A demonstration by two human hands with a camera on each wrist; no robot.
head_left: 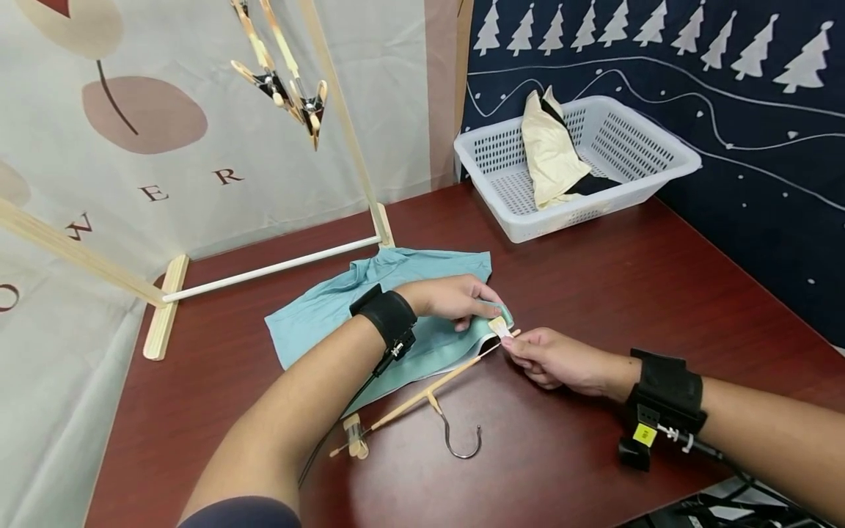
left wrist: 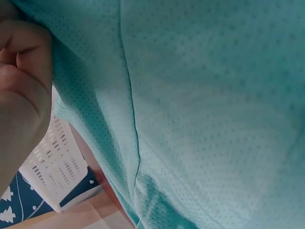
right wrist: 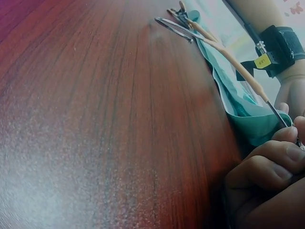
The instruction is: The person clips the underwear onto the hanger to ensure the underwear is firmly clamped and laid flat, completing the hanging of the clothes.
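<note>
A: Why is everything laid out this way on the table (head_left: 594,308)?

B: The teal garment (head_left: 343,308) lies flat in the middle of the dark red tabletop, which looks like the easiest way to get a clip onto its hem. Far left stands a wooden drying rack (head_left: 165,293), with another clip hanger (head_left: 290,88) dangling from it. At the far right sits a white basket (head_left: 660,147) holding a cream and black cloth (head_left: 551,150), well apart from the hands.

A: And the wooden hanger (head_left: 409,403)?

B: It lies along the near edge of the garment, hook pointing toward the person. It carries 2 clips: 1 at its near left end, free, and 1 at its far right end, at the garment's corner.

A: What about the left hand (head_left: 455,297)?

B: It rests on the garment's right corner with fingers curled over the fabric, pinning the edge by the clip.

A: And the right hand (head_left: 551,359)?

B: Its fingers are curled tight, pinching the clip (head_left: 499,328) at the hanger's right end, just beside the left fingertips. Whether the clip already bites the cloth, I cannot tell.
</note>
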